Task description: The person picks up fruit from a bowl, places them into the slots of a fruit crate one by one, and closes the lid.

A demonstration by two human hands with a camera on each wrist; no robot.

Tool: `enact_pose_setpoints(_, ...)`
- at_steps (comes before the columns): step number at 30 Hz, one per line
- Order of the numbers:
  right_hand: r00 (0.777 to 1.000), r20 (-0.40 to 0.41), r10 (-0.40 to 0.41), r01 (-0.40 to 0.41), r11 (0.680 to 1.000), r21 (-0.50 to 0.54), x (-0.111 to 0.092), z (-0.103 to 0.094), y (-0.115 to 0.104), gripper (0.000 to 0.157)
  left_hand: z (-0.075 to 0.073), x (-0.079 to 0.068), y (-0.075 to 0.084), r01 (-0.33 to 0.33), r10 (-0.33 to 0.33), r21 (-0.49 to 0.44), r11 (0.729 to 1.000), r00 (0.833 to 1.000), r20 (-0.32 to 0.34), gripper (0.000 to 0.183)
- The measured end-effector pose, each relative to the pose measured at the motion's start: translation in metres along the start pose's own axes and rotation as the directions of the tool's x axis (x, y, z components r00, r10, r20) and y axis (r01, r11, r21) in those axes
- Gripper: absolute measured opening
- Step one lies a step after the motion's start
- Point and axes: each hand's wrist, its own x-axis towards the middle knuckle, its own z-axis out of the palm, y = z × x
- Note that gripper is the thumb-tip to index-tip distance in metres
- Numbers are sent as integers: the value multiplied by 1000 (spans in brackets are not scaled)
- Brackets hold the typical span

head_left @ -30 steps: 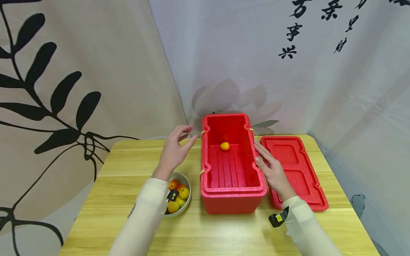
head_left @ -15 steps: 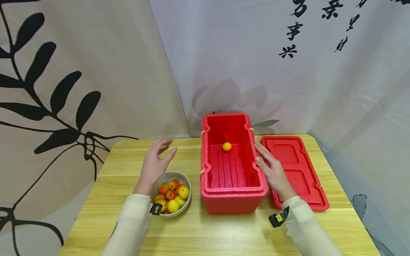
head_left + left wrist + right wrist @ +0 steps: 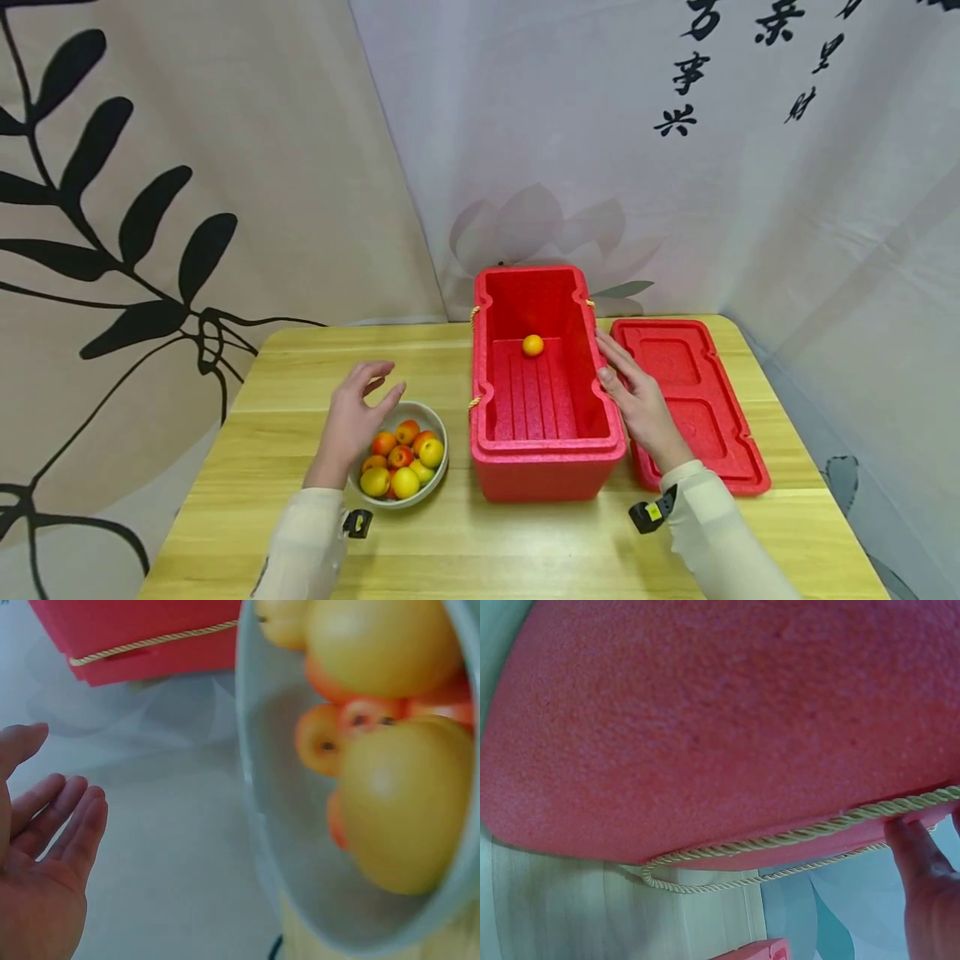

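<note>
My left hand [image 3: 354, 417] hovers beside and above the far left of a pale bowl [image 3: 442, 467], fingers loosely bent and holding nothing. Several small yellow and orange-red fruits [image 3: 400, 457] fill that bowl; the left wrist view shows a large yellow fruit [image 3: 409, 806] close up. A red foam box [image 3: 547, 479] stands uncovered in the middle, with one orange-yellow fruit [image 3: 533, 345] on its floor. Against the box's right wall rests my right hand [image 3: 637, 400], fingers extended along the rim. In the right wrist view its fingers lie near a twisted gold cord [image 3: 802, 834].
A red lid [image 3: 697, 400] lies flat on the wooden table [image 3: 480, 550], right of the box. Fabric with printed leaves and characters hangs behind the table. Gold cord [image 3: 157, 641] runs along the box's left side too.
My left hand has moved from beside the box's left rim, leftward and back toward the bowl. The fruit in the box has shifted slightly right. The right hand stays in place.
</note>
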Motion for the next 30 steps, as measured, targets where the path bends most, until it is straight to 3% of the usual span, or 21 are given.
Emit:
enact_pose_setpoints(6, 1000, -15, -9, 9, 1000, -1, 3, -5, -1, 50, 9, -6, -13, -11, 10, 32, 999, 1000, 23, 36)
enact_pose_setpoints(17, 1000, -16, 14, -14, 999, 40, -2, 6, 2, 50, 21, -37, -42, 5, -19, 202, 979, 998, 66, 37)
enact_pose_setpoints(24, 999, -27, -18, 20, 998, 52, -3, 6, 4, 49, 25, -48, -57, 24, -60, 309, 951, 992, 107, 42)
enact_pose_setpoints(30, 999, -30, -19, 21, 998, 53, -3, 5, 4, 49, 29, -52, -63, 51, -92, 311, 949, 989, 118, 41)
